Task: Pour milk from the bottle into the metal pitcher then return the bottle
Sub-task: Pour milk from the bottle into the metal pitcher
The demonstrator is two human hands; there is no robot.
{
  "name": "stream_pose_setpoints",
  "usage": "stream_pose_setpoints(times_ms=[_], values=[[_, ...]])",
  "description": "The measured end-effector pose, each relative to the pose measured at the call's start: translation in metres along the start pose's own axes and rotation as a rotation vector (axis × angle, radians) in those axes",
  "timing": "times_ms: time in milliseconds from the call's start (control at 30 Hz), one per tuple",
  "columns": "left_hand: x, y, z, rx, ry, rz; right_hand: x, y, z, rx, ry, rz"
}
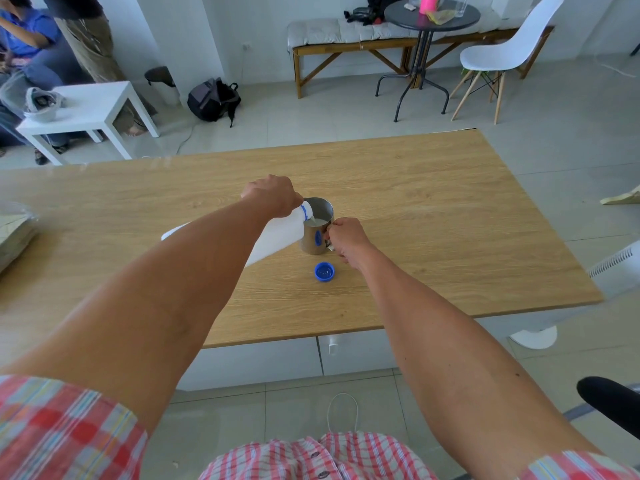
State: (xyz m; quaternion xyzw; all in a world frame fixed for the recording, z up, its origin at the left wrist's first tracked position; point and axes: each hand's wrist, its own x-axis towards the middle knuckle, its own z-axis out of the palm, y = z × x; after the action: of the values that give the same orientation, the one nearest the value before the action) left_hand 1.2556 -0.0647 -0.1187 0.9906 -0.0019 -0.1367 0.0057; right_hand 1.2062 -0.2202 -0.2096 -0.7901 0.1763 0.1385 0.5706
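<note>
Pouring milk, I tip the bottle [277, 237] with my left hand [273, 195], fingers wrapped around its neck, mouth over the pitcher [317, 233]. My right hand [346, 239] pinches the handle to steady it on the bench [433, 209]; the cap [324, 272] lies just below those fingers.

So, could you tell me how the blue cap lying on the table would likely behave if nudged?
The blue cap looks like small thin plastic, so probably very light and would skid easily on the smooth wooden table. It lies flat, open side up, so rolling seems unlikely unless flipped onto its edge.
</note>
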Motion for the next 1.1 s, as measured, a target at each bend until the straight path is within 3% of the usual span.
stream_pose_setpoints(times_ms=[1100], values=[[0.0026,-0.0005,0.0012,0.004,0.009,0.013,0.004,0.0034,0.0014,-0.01,0.005,-0.009]])
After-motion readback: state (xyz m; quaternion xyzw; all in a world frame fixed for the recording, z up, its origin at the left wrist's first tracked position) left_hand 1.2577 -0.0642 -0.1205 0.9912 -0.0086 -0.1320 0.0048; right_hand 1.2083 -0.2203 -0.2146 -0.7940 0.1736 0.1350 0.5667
